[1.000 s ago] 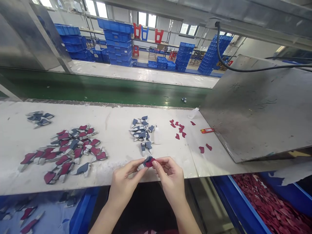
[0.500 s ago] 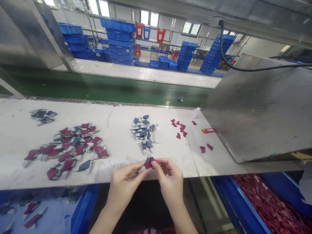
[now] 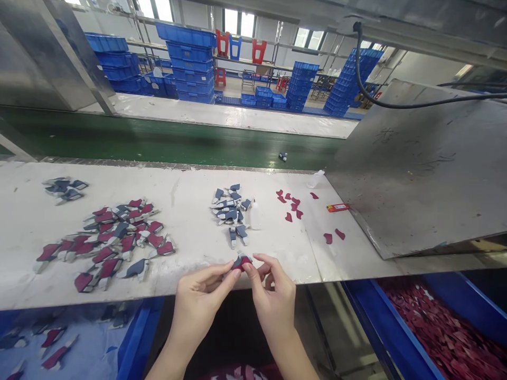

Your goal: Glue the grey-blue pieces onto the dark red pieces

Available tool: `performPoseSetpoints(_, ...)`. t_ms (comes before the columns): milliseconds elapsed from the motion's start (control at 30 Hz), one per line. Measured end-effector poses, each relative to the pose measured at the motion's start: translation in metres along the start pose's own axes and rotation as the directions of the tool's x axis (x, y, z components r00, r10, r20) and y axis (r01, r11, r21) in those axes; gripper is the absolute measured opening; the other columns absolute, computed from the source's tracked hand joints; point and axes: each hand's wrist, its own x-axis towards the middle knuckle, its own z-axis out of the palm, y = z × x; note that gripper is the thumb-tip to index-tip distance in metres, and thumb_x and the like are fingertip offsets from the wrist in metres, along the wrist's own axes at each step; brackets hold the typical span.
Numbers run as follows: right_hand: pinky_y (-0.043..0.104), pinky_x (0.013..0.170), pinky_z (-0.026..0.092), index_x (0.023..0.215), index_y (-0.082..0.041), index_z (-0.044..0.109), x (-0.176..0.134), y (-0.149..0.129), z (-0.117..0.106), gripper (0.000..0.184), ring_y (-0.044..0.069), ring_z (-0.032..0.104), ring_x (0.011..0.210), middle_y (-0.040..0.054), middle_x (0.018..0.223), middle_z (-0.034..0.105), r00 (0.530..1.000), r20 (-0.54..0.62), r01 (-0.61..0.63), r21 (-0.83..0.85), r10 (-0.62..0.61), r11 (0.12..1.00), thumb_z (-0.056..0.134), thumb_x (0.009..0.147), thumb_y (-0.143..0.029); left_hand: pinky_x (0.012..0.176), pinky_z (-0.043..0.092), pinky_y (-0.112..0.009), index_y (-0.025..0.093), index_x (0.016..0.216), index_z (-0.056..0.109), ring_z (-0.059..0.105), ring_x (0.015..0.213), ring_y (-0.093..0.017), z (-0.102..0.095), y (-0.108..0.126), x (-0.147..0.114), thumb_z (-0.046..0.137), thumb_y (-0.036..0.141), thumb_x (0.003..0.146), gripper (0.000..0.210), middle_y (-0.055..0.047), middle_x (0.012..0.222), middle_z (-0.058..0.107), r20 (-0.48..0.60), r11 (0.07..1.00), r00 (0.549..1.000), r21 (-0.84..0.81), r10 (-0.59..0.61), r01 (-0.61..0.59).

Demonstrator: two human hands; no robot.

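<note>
Over the front edge of the white table, my left hand (image 3: 200,298) pinches a small grey-blue and white part (image 3: 239,259) with a dark red piece (image 3: 246,260) on its near side. My right hand (image 3: 273,295) is closed at the part's right end, its thumb against the red piece and its index fingertip just above. Fingers hide some of the part. Just beyond lie a pile of blue-and-white parts (image 3: 229,211) and a white bottle (image 3: 255,216). Several loose red pieces (image 3: 293,203) are scattered to the right.
Left on the table lies a heap of red-faced parts (image 3: 106,237). Blue bins stand below: one with parts (image 3: 134,338), one holding red pieces (image 3: 376,311). A metal panel (image 3: 428,174) slants at right. A green belt (image 3: 178,142) runs behind, carrying one small part (image 3: 282,156).
The held part has turned between my fingers, and my right thumb has shifted on the red piece. The small part on the green belt has moved left. The view has shifted slightly.
</note>
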Motion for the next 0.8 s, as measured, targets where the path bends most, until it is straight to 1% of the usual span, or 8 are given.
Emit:
performPoseSetpoints(100, 0.023, 0.059, 0.052, 0.119, -0.022, 0.066, 0.007, -0.001, -0.007, 0.034, 0.015, 0.065, 0.075, 0.0043, 0.089, 0.069, 0.975, 0.181, -0.15, 0.116, 0.128, 0.982, 0.066, 0.089, -0.039, 0.077, 0.065, -0.026, 0.019, 0.087, 0.081, 0.077, 0.081, -0.025, -0.002, 0.001, -0.002, 0.082, 0.02, 0.07, 0.017, -0.003, 0.087, 0.08, 0.014, 1.0, 1.0, -0.01, -0.022, 0.022)
performPoseSetpoints(200, 0.028, 0.076, 0.056, 0.119, -0.025, 0.068, 0.015, -0.001, -0.014, 0.031, 0.019, 0.067, 0.095, 0.0067, 0.11, 0.067, 0.887, 0.442, -0.299, 0.326, 0.135, 0.897, 0.06, 0.094, -0.04, 0.076, 0.065, -0.025, 0.02, 0.087, 0.081, 0.077, 0.079, -0.024, -0.003, 0.001, -0.003, 0.081, 0.019, 0.071, 0.016, -0.003, 0.087, 0.08, 0.062, 1.0, 0.998, -0.02, -0.022, 0.023)
performPoseSetpoints(267, 0.029, 0.08, 0.056, 0.112, -0.025, 0.07, 0.017, 0.0, -0.016, 0.026, 0.018, 0.067, 0.092, 0.0052, 0.106, 0.067, 0.847, 0.516, -0.379, 0.413, 0.131, 0.828, 0.061, 0.093, -0.039, 0.077, 0.065, -0.026, 0.02, 0.087, 0.081, 0.077, 0.08, -0.025, -0.003, 0.001, -0.004, 0.08, 0.018, 0.071, 0.016, -0.003, 0.087, 0.08, 0.086, 0.999, 0.996, -0.025, -0.019, 0.022)
performPoseSetpoints(333, 0.028, 0.079, 0.055, 0.107, -0.024, 0.07, 0.017, 0.001, -0.015, 0.022, 0.017, 0.066, 0.088, 0.004, 0.099, 0.067, 0.851, 0.506, -0.392, 0.433, 0.141, 0.812, 0.065, 0.091, -0.038, 0.078, 0.065, -0.027, 0.02, 0.088, 0.081, 0.077, 0.081, -0.025, -0.003, 0.0, -0.004, 0.08, 0.019, 0.072, 0.017, -0.003, 0.087, 0.08, 0.094, 0.999, 0.995, -0.022, -0.024, 0.026)
performPoseSetpoints(467, 0.027, 0.077, 0.052, 0.104, -0.022, 0.067, 0.011, 0.0, -0.01, 0.018, 0.017, 0.062, 0.087, 0.004, 0.093, 0.062, 0.907, 0.409, -0.258, 0.362, 0.096, 0.896, 0.059, 0.094, -0.033, 0.08, 0.064, -0.028, 0.019, 0.094, 0.08, 0.077, 0.084, -0.025, -0.002, -0.004, -0.005, 0.078, 0.022, 0.073, 0.021, -0.004, 0.092, 0.08, 0.095, 0.998, 0.994, 0.029, -0.051, 0.048)
performPoseSetpoints(600, 0.027, 0.075, 0.05, 0.108, -0.022, 0.065, 0.006, 0.002, -0.007, 0.018, 0.017, 0.061, 0.087, 0.0043, 0.093, 0.061, 0.948, 0.317, -0.052, 0.252, -0.032, 0.966, 0.051, 0.098, -0.026, 0.083, 0.064, -0.03, 0.019, 0.108, 0.077, 0.076, 0.09, -0.025, 0.0, -0.008, -0.006, 0.075, 0.026, 0.076, 0.032, -0.005, 0.104, 0.078, 0.076, 0.994, 0.997, 0.107, -0.021, 0.013)
performPoseSetpoints(667, 0.028, 0.078, 0.051, 0.114, -0.023, 0.064, 0.008, 0.005, -0.008, 0.021, 0.017, 0.062, 0.089, 0.0049, 0.096, 0.062, 0.943, 0.318, 0.032, 0.212, -0.1, 0.977, 0.05, 0.099, -0.025, 0.083, 0.064, -0.031, 0.018, 0.107, 0.077, 0.076, 0.09, -0.025, 0.0, -0.008, -0.006, 0.073, 0.027, 0.078, 0.031, -0.006, 0.104, 0.079, 0.082, 0.991, 0.997, 0.131, -0.001, -0.009)
performPoseSetpoints(800, 0.032, 0.084, 0.053, 0.13, -0.026, 0.059, 0.015, 0.007, -0.013, 0.034, 0.019, 0.063, 0.095, 0.0061, 0.104, 0.064, 0.894, 0.407, 0.149, 0.125, -0.188, 0.981, 0.057, 0.096, -0.026, 0.08, 0.065, -0.032, 0.017, 0.102, 0.076, 0.077, 0.085, -0.024, -0.001, -0.01, -0.005, 0.069, 0.029, 0.081, 0.025, -0.007, 0.097, 0.079, 0.071, 0.981, 0.997, 0.191, 0.02, -0.034)
